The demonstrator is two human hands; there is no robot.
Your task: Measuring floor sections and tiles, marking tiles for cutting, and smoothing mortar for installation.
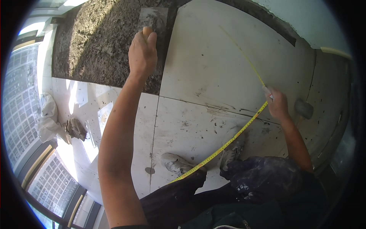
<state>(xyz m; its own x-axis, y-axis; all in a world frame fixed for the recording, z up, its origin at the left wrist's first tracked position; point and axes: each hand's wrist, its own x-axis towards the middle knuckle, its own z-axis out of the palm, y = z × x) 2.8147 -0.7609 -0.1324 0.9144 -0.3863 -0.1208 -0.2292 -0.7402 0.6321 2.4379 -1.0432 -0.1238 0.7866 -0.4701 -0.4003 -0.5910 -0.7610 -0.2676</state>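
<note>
My left hand (143, 53) is closed round the wooden handle of a flat trowel (155, 17). Its grey rectangular blade lies over the rough dark mortar bed (103, 45), beside the edge of a large pale floor tile (228, 61). Over on the right, my right hand (277, 104) grips a yellow tape measure (228, 142) partway along its strip. One stretch runs from that hand up across the tile; the other curves down toward my legs. The case of the tape cannot be seen.
A mallet (304, 109) with a dark head rests on the floor at right. Near the windows (23, 95) on the left lie a crumpled plastic bag (48, 114) and a dirty cloth-like lump (76, 128). My shoes (177, 163) stand on laid tiles; a wall (312, 23) rises at far right.
</note>
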